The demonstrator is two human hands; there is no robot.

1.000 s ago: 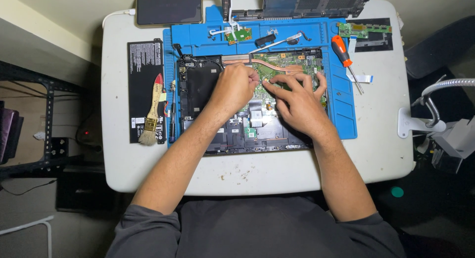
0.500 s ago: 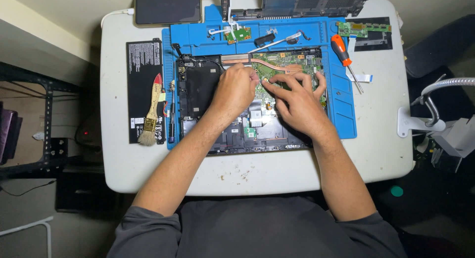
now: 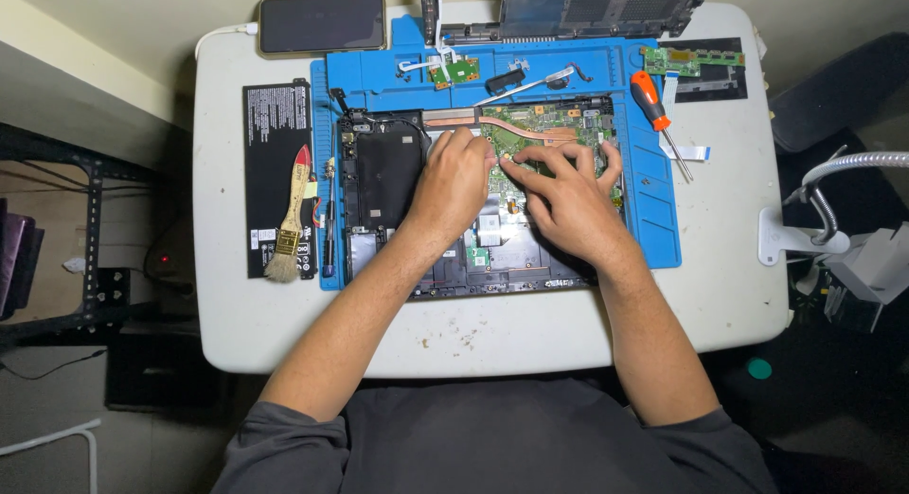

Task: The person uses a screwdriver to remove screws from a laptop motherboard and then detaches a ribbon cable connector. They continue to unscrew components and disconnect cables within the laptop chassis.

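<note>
Head view: left hand (image 3: 454, 177) curled and right hand (image 3: 568, 196) spread, fingertips meeting on the green motherboard (image 3: 554, 125) of the opened laptop (image 3: 379, 172) on the blue mat (image 3: 653, 229), apparently working a small connector loose; gentle fingertip pressure looks needed next

You've got one cam only, head-worn, looking straight down on the white table (image 3: 720, 295) from above, mid distance. Table fills most of the frame; the blue mat (image 3: 653, 238) sits centre-top on it. Your forearms enter from the table's near edge.
</note>
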